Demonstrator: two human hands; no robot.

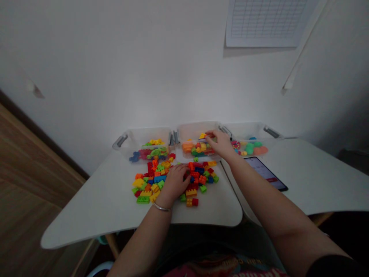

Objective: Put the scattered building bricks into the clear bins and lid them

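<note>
My left hand (176,181), with a bangle on its wrist, rests over a pile of coloured toy bricks (161,179) on the white table. Its thumb stands apart from the curved fingers, and bricks underneath are partly hidden. My right hand (221,143) reaches over the middle clear plastic bin (198,127). Between its fingertips is a yellow-orange toy brick (202,135), pinched at the height of the bin's rim. Inside that bin lie orange, yellow, green and red pieces.
A left clear bin (148,132) holds mixed toys; a right clear bin (245,129) holds green and orange rounded pieces. A phone (266,173) lies right of my right forearm. Two white tabletops (86,207) meet at a seam, against a wall.
</note>
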